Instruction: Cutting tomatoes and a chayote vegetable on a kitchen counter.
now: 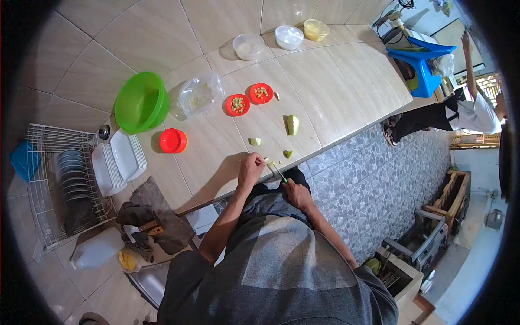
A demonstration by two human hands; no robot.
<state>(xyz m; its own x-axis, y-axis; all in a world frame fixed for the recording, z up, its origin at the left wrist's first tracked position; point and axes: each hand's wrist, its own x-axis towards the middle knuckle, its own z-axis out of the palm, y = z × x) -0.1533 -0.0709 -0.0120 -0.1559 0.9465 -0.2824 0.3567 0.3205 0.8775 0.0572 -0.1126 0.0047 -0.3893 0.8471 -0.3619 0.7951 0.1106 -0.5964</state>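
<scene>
My right hand grips a small knife with a green handle, its blade pointing up and left at the counter's front edge. At the blade's tip lies a small pale green piece. My left hand is just left of it, fingertips drawn together; whether they pinch anything is too small to tell. Beyond the hands lie a cut chunk, a green end piece and a larger peeled pale green fruit or vegetable. Two red dishes hold diced pieces.
A clear plastic bag, green basin and red bowl stand left on the tiled counter. Lidded tubs line the wall. White trays adjoin a dish rack. Another person stands beyond the counter's right end.
</scene>
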